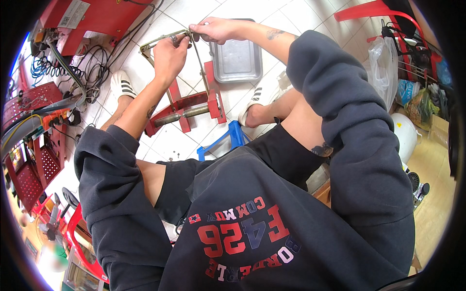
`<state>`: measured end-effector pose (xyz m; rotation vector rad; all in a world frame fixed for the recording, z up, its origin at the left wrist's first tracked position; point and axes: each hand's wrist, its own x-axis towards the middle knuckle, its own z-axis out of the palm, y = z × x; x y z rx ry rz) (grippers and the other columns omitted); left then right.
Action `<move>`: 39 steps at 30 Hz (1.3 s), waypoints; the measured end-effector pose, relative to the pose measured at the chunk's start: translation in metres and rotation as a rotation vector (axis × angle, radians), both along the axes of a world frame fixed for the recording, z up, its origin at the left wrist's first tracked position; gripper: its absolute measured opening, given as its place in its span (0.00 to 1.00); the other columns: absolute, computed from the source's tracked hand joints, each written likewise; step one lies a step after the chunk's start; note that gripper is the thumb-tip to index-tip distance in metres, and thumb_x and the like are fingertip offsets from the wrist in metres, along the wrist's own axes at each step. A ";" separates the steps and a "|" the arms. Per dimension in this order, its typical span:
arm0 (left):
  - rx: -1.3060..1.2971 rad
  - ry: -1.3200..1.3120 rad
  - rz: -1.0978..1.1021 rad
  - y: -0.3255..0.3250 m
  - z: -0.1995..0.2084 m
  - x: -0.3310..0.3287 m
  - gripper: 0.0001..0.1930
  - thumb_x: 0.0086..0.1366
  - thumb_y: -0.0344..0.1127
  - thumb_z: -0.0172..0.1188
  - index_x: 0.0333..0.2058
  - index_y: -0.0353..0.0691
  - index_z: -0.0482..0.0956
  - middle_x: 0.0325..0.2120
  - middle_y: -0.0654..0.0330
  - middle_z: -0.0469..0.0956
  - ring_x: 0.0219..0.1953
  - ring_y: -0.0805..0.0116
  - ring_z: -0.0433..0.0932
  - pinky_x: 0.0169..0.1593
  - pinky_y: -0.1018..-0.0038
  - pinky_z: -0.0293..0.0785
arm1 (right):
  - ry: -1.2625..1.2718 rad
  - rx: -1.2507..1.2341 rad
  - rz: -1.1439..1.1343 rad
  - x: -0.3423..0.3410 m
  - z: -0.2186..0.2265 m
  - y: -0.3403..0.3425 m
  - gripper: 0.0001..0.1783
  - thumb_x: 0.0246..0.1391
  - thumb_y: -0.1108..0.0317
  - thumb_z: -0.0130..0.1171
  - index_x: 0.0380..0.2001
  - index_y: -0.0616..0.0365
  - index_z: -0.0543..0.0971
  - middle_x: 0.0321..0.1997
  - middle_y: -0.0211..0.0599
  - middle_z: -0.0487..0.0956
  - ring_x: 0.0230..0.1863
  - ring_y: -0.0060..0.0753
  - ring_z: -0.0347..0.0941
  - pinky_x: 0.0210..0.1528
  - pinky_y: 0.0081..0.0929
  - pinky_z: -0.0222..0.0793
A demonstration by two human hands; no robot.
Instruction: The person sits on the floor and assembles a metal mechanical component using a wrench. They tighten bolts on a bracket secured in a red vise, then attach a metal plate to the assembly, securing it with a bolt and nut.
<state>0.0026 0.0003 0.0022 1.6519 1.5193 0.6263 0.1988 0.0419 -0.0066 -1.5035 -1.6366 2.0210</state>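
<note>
In front of me on the floor stands a red metal stand point(185, 103) with a thick threaded or coiled bar point(187, 115) across its near side. A thin brass-coloured metal frame point(156, 45) rises from it. My left hand point(170, 59) is closed, its fingers curled round the frame's top bar. Just to its right, my right hand point(217, 30) pinches at the frame's top corner. A small dark part shows under the right fingers, too hidden to name. The two hands almost touch.
A grey metal tray point(238, 72) lies right of the stand. Between my legs is a blue stool point(235, 135). Red machinery point(85, 22) and black cables point(94, 63) fill the left side. On the right are a red chair point(369, 10) and a plastic bag point(382, 68).
</note>
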 end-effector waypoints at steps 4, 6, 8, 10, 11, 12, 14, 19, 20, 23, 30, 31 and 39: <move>0.007 0.002 0.008 -0.001 -0.004 -0.004 0.12 0.67 0.36 0.59 0.43 0.37 0.85 0.26 0.59 0.85 0.25 0.80 0.76 0.32 0.77 0.71 | -0.037 0.140 0.004 -0.008 0.010 -0.006 0.26 0.66 0.42 0.49 0.36 0.55 0.79 0.20 0.20 0.61 0.20 0.17 0.48 0.20 0.21 0.47; 0.026 -0.018 -0.005 0.001 -0.007 -0.005 0.12 0.67 0.36 0.59 0.43 0.37 0.85 0.26 0.59 0.85 0.26 0.81 0.77 0.32 0.77 0.71 | -0.100 0.080 0.014 -0.005 0.024 -0.007 0.24 0.66 0.44 0.49 0.34 0.55 0.78 0.20 0.20 0.61 0.20 0.17 0.49 0.20 0.21 0.48; 0.007 0.002 -0.004 0.001 -0.006 -0.003 0.12 0.67 0.36 0.59 0.43 0.37 0.85 0.27 0.59 0.85 0.27 0.81 0.78 0.32 0.77 0.72 | -0.003 0.039 -0.023 -0.001 0.012 -0.005 0.23 0.66 0.46 0.49 0.34 0.55 0.78 0.20 0.20 0.61 0.20 0.17 0.50 0.20 0.20 0.48; -0.008 0.028 0.001 0.000 -0.004 -0.001 0.12 0.67 0.36 0.59 0.43 0.36 0.85 0.27 0.59 0.85 0.29 0.80 0.79 0.33 0.77 0.72 | 0.083 0.016 -0.076 -0.001 0.006 -0.008 0.22 0.66 0.48 0.49 0.32 0.55 0.77 0.20 0.20 0.62 0.19 0.16 0.51 0.21 0.20 0.49; -0.011 0.042 0.003 0.000 -0.003 0.000 0.12 0.67 0.36 0.59 0.43 0.36 0.85 0.27 0.59 0.85 0.29 0.80 0.80 0.34 0.78 0.73 | 0.118 0.017 -0.114 -0.003 0.002 -0.011 0.21 0.67 0.49 0.49 0.31 0.54 0.77 0.20 0.20 0.62 0.19 0.16 0.51 0.21 0.20 0.49; -0.014 0.056 0.007 -0.001 -0.002 0.000 0.12 0.67 0.36 0.59 0.43 0.36 0.85 0.27 0.59 0.85 0.30 0.80 0.81 0.35 0.78 0.73 | 0.152 0.017 -0.150 -0.005 0.001 -0.013 0.20 0.67 0.50 0.48 0.29 0.54 0.77 0.19 0.20 0.62 0.19 0.16 0.51 0.21 0.20 0.49; -0.013 0.053 -0.015 0.000 -0.004 -0.003 0.13 0.67 0.36 0.59 0.43 0.35 0.85 0.28 0.59 0.86 0.32 0.78 0.81 0.37 0.78 0.75 | 0.133 -0.004 -0.228 -0.003 0.001 -0.014 0.18 0.65 0.54 0.49 0.27 0.53 0.75 0.19 0.20 0.62 0.18 0.16 0.50 0.21 0.20 0.49; -0.042 -0.019 -0.091 0.009 -0.018 -0.021 0.14 0.68 0.36 0.58 0.44 0.33 0.84 0.32 0.57 0.86 0.35 0.76 0.82 0.42 0.78 0.76 | -0.312 0.201 -0.216 0.015 -0.008 0.009 0.18 0.59 0.57 0.48 0.30 0.59 0.81 0.28 0.40 0.80 0.26 0.34 0.74 0.34 0.33 0.73; -0.048 -0.043 -0.095 0.010 -0.021 -0.025 0.14 0.68 0.36 0.58 0.45 0.32 0.84 0.32 0.57 0.86 0.35 0.76 0.82 0.42 0.77 0.76 | -0.377 0.258 -0.154 0.021 -0.016 0.016 0.19 0.60 0.56 0.46 0.33 0.58 0.81 0.30 0.42 0.81 0.30 0.37 0.75 0.38 0.35 0.72; -0.031 -0.078 -0.116 0.013 -0.017 -0.012 0.15 0.68 0.38 0.58 0.44 0.32 0.84 0.32 0.56 0.86 0.35 0.74 0.82 0.42 0.76 0.75 | -0.506 0.561 0.266 0.053 -0.076 0.037 0.23 0.65 0.51 0.42 0.41 0.53 0.82 0.36 0.50 0.82 0.42 0.45 0.77 0.51 0.43 0.69; -0.077 0.019 -0.074 0.010 -0.003 -0.017 0.16 0.69 0.39 0.58 0.45 0.31 0.83 0.30 0.61 0.85 0.32 0.79 0.78 0.40 0.78 0.74 | -0.290 0.734 -0.041 0.050 -0.123 0.042 0.25 0.66 0.53 0.41 0.35 0.59 0.84 0.34 0.50 0.83 0.40 0.49 0.79 0.45 0.45 0.73; -0.089 -0.012 -0.109 0.015 -0.003 -0.013 0.16 0.69 0.38 0.58 0.46 0.31 0.82 0.30 0.61 0.84 0.32 0.78 0.79 0.40 0.78 0.74 | -0.439 0.842 0.111 0.073 -0.135 0.046 0.25 0.67 0.54 0.41 0.35 0.61 0.83 0.33 0.50 0.82 0.39 0.47 0.79 0.44 0.44 0.74; -0.220 0.250 -0.400 0.013 -0.002 -0.038 0.20 0.64 0.44 0.58 0.49 0.38 0.82 0.38 0.46 0.83 0.43 0.51 0.83 0.50 0.64 0.76 | -0.865 0.529 0.064 0.076 -0.027 0.034 0.25 0.65 0.58 0.45 0.30 0.72 0.81 0.30 0.51 0.83 0.34 0.49 0.81 0.43 0.45 0.75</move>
